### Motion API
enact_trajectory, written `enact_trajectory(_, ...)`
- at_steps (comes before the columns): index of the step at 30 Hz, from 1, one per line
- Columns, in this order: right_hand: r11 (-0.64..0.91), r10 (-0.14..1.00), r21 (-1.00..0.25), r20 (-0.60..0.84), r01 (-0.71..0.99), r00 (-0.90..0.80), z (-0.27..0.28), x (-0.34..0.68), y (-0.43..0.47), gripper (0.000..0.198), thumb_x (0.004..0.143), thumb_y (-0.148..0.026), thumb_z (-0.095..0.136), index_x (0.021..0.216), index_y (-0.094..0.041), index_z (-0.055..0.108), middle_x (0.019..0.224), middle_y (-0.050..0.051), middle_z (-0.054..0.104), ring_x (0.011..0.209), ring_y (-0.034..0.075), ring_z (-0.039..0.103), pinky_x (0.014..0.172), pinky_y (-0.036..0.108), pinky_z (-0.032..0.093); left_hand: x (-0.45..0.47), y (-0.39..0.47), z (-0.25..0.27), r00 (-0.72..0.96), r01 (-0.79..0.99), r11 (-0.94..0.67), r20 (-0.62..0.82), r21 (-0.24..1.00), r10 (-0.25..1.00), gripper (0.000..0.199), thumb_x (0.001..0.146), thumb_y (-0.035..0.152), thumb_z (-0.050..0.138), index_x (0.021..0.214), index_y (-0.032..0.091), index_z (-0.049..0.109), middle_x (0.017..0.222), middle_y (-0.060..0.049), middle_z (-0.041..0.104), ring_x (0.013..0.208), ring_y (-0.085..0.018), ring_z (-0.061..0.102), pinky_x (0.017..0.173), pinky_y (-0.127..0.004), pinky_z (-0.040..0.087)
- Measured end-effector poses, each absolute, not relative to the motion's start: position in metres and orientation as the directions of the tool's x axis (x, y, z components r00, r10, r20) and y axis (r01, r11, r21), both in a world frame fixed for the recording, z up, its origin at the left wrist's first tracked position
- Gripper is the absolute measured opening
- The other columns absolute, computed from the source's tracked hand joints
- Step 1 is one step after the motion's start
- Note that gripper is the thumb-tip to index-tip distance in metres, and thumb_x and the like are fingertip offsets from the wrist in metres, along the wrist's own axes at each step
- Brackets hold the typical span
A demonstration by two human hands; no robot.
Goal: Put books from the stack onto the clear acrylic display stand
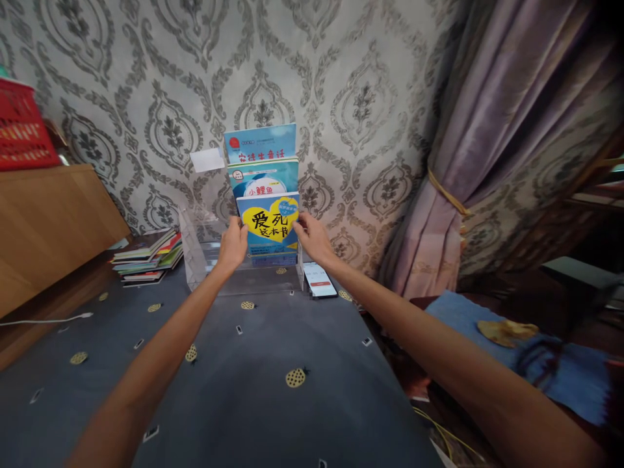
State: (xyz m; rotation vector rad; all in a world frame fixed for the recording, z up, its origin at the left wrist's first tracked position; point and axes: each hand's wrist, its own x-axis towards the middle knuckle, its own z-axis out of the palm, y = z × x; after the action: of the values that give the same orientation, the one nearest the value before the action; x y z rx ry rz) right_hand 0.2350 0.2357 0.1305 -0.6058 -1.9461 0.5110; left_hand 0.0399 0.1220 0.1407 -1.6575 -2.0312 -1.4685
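Note:
A blue book with a yellow heart on its cover (pixel 266 250) stands upright between my hands. My left hand (pixel 233 244) grips its left edge, and my right hand (pixel 312 237) grips its right edge. Behind it, a teal book (pixel 263 175) and a taller light-blue book (pixel 260 138) stand in tiers in a clear plastic rack (pixel 197 250). The rack's left part shows no books. Whether the front book rests on the rack's base or is held above it, I cannot tell.
A phone (pixel 320 283) lies right of the rack. To the left are a stack of books (pixel 146 258), a white cable (pixel 49 320) and a wooden cabinet (pixel 63 221) bearing a red basket (pixel 24 127). A curtain (pixel 453 149) hangs at the right, above a blue cloth (pixel 458 318).

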Motion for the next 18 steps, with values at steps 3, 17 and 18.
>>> enact_trajectory(3, 0.780, 0.617, -0.603, 0.698, 0.167, -0.362, 0.127, 0.234, 0.239, 0.024, 0.091, -0.033, 0.049, 0.103, -0.018, 0.064, 0.104, 0.011, 0.072, 0.096, 0.026, 0.067, 0.089, 0.042, 0.053, 0.040, 0.123, 0.141, -0.384, 0.817, -0.068, 0.628, 0.572, 0.677, 0.018, 0.099, 0.027, 0.043, 0.113, 0.019, 0.051, 0.106, -0.011, 0.069, 0.100, -0.026, 0.068, 0.088, -0.041, 0.054)
enact_trajectory(17, 0.748, 0.637, -0.664, 0.725, -0.021, -0.261, 0.094, 0.232, 0.241, 0.045, 0.089, -0.033, 0.053, 0.132, -0.020, 0.049, 0.122, 0.014, 0.070, 0.113, 0.029, 0.067, 0.100, 0.050, 0.053, 0.041, 0.121, 0.132, -0.405, 0.833, -0.007, 0.618, 0.553, 0.674, 0.021, 0.094, 0.019, 0.048, 0.114, 0.018, 0.052, 0.095, -0.008, 0.074, 0.091, -0.023, 0.069, 0.090, -0.038, 0.050)
enact_trajectory(18, 0.751, 0.634, -0.660, 0.727, -0.017, -0.262, 0.090, 0.231, 0.241, 0.048, 0.090, -0.036, 0.053, 0.135, -0.020, 0.049, 0.124, 0.014, 0.069, 0.115, 0.030, 0.066, 0.102, 0.051, 0.052, 0.042, 0.121, 0.131, -0.400, 0.839, -0.005, 0.622, 0.544, 0.673, 0.023, 0.094, 0.020, 0.047, 0.117, 0.017, 0.052, 0.098, -0.009, 0.074, 0.093, -0.024, 0.070, 0.092, -0.039, 0.049)
